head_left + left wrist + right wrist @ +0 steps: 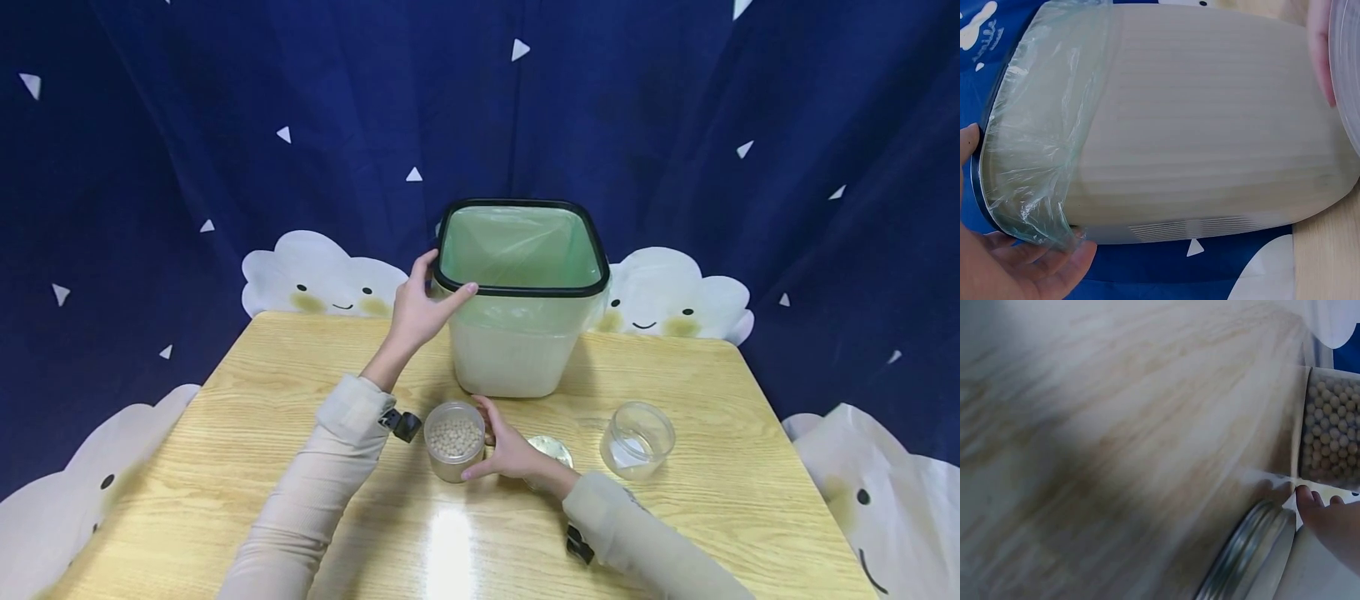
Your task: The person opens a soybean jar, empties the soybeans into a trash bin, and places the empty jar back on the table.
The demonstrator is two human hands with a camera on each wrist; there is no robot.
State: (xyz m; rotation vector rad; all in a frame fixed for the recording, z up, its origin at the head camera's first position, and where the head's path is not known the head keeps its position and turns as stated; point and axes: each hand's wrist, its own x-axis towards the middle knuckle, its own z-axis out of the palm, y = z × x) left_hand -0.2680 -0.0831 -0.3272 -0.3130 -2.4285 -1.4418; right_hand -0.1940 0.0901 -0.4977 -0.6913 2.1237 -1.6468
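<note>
A bin with a black rim and a pale green liner [517, 342] stands upright on the table. My left hand [423, 304] holds its near left corner, the thumb on the front of the rim and the fingers along the side. In front of the bin is a clear round jar [450, 458] of small pale balls, also seen in the right wrist view. My right hand [510, 446] reaches round the jar's right side, thumb in front and a finger behind. The left wrist view shows the crinkled liner [1041, 156] folded over the bin's outside.
Beneath my right wrist lies a silvery round lid [551, 450], its metal edge showing in the right wrist view. Farther right stands a clear round container [637, 442] with something white in its bottom. A dark blue curtain [337, 100] with white clouds hangs behind the wooden table [285, 383].
</note>
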